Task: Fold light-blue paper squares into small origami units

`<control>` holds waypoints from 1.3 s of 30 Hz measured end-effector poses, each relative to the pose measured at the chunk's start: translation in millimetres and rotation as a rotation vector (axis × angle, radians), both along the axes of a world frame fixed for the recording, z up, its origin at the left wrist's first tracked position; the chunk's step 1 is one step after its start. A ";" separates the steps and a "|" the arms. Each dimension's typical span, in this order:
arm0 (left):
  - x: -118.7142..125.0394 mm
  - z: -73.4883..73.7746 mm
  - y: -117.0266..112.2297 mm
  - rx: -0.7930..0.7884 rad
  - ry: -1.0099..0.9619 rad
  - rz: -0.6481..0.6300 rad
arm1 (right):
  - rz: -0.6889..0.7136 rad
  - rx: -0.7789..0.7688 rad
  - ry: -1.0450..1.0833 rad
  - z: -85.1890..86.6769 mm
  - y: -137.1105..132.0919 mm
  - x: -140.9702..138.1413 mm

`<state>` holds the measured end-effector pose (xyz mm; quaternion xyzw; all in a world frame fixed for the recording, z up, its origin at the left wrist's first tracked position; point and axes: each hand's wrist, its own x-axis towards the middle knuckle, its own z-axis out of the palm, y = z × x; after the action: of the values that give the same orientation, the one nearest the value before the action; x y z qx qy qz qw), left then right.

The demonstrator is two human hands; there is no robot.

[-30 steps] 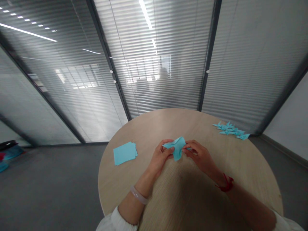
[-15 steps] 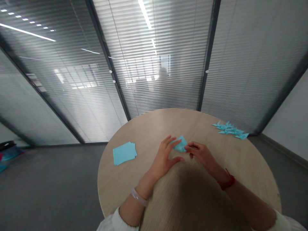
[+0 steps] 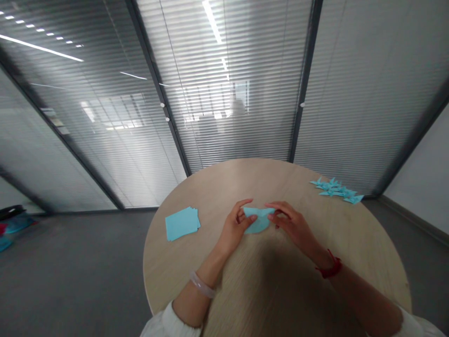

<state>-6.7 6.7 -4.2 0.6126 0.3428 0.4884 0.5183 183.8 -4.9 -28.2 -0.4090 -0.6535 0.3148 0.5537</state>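
Between my two hands, over the middle of the table, is a piece of light blue paper (image 3: 258, 222), its top edge dipping in a curve. My left hand (image 3: 236, 223) pinches its left end, the thumb lying on the near face. At the opposite end, my right hand (image 3: 288, 221) grips the paper with thumb and fingers. The fingertips behind the paper are hidden. Off to the left lies a stack of blue paper sheets (image 3: 181, 223). Several folded blue paper cranes (image 3: 336, 189) sit in a cluster near the far right edge.
The round wooden table (image 3: 224, 175) has its far edge close to a glass partition with blinds (image 3: 238, 135). Grey floor (image 3: 87, 267) shows on both sides. Dark and blue items (image 3: 16, 220) lie at the far left.
My left hand has gone from spread fingers to pinching the paper. The paper has turned and shifted slightly nearer, from a flat diamond to a wider curved shape held by both hands.
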 end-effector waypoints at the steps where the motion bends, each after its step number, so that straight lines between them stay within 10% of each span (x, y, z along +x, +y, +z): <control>1: 0.0 0.2 -0.1 -0.001 -0.006 -0.011 | 0.010 0.013 -0.010 0.6 -0.7 0.0; 39: -13.2 0.0 8.0 0.034 0.142 -0.008 | 0.140 -0.212 -0.034 4.6 -1.1 -1.1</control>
<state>-19.9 14.7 -4.2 0.6558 0.3679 0.4474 0.4842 182.6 -6.0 -23.7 -0.4238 -0.6528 0.4128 0.4731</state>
